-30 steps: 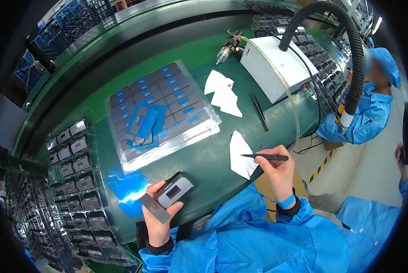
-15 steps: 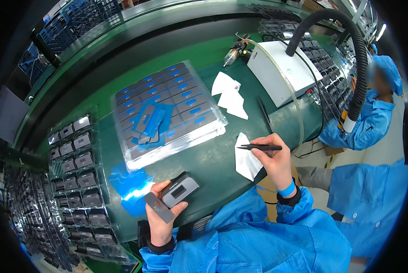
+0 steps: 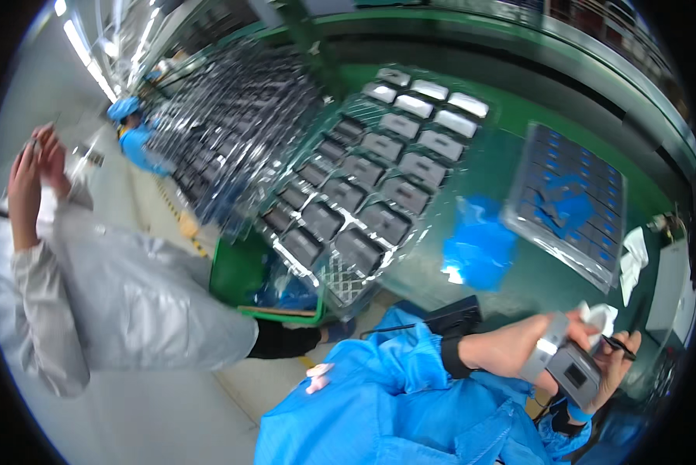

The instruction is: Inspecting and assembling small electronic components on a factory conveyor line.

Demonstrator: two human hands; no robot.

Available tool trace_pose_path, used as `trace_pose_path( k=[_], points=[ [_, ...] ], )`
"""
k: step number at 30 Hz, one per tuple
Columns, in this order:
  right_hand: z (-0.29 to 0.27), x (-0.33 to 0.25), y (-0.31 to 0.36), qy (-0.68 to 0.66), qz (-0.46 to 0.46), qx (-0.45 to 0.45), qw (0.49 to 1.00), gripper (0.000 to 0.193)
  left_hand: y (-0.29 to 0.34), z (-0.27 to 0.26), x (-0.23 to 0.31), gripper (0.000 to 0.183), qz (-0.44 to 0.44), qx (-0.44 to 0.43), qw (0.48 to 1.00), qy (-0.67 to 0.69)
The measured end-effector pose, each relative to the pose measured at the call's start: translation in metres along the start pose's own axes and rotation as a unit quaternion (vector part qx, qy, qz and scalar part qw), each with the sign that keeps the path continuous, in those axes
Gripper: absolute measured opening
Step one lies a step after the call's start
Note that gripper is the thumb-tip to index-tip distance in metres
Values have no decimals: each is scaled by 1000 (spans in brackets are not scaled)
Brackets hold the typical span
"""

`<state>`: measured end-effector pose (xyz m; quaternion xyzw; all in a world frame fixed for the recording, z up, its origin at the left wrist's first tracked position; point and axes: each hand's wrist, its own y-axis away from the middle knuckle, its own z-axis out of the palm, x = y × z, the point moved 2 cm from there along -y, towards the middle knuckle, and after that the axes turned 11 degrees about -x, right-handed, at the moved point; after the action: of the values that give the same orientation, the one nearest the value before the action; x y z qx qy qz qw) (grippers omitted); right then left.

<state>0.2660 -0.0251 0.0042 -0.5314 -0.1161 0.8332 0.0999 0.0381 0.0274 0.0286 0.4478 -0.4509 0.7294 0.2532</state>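
Note:
My left hand (image 3: 511, 346) is closed around a grey box-shaped device (image 3: 571, 372) with a dark rectangular window. A flat grey cover plate (image 3: 545, 346) is also in this hand, at the near side of the device. Right beside it, my right hand (image 3: 613, 376) has black tweezers (image 3: 619, 347) between its fingers and overlaps the device's far edge. Some white cloth (image 3: 598, 318) shows just behind both hands; whether it is held or lies on the bench is unclear. Motion blurs the fingers.
Left on the green bench, a clear tray (image 3: 472, 116) carries rows of grey devices. Blue film (image 3: 480, 244) lies beside it. A stack of grey plates (image 3: 530, 205) with blue tabs sits farther right. A green bin (image 3: 231, 271) and a person in pale clothing (image 3: 131, 294) are at left.
The view has swung left, bringing the device tray and another person into sight. My hands, far apart before, are now together at the device; the tweezers came along in my right hand.

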Motion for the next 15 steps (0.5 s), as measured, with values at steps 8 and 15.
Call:
trace_pose_path(
  k=[8, 15],
  points=[
    [29, -6, -8, 349, -202, -168, 900, 27, 32, -8, 52, 68, -28, -1, 991, 128],
    [30, 14, -7, -266, -26, -158, 951, 16, 38, -5, 53, 74, 0, -11, 973, 232]
  ],
)
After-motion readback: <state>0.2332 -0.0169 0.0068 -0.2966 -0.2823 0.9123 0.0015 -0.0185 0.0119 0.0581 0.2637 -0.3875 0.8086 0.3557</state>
